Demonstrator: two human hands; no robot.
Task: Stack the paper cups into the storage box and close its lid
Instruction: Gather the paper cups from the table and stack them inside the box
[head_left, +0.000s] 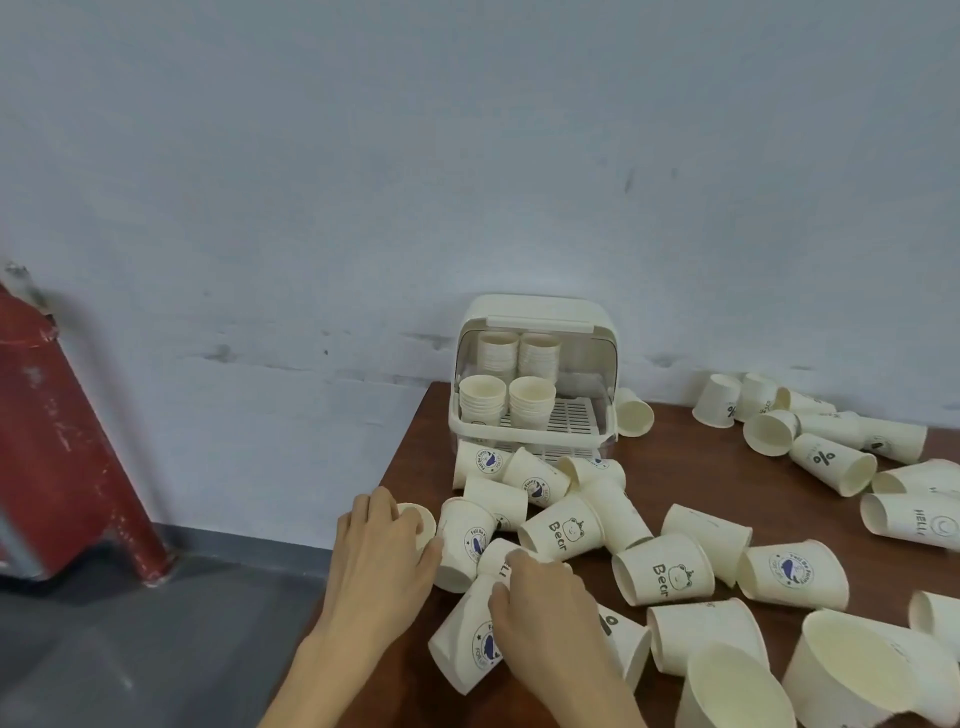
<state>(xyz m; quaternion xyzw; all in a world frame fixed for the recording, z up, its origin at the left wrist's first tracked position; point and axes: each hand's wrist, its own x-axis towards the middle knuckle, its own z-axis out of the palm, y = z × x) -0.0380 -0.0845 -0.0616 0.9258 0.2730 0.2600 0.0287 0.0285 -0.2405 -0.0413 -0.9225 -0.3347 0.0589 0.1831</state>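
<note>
A cream storage box (537, 312) stands at the table's back left corner with its clear lid raised. Inside it are several stacks of paper cups (506, 397). Many loose white paper cups lie scattered on the brown table (701, 467), some printed "Bear" (563, 527). My left hand (382, 551) grips an upright cup (420, 519) at the table's left edge. My right hand (545, 597) rests with curled fingers on a lying cup (470, 642) with a blue emblem.
A grey-white wall runs behind the table. To the left, off the table, stands a red metal post (67, 457) on a grey floor. More cups (831, 457) crowd the table's right side and front edge.
</note>
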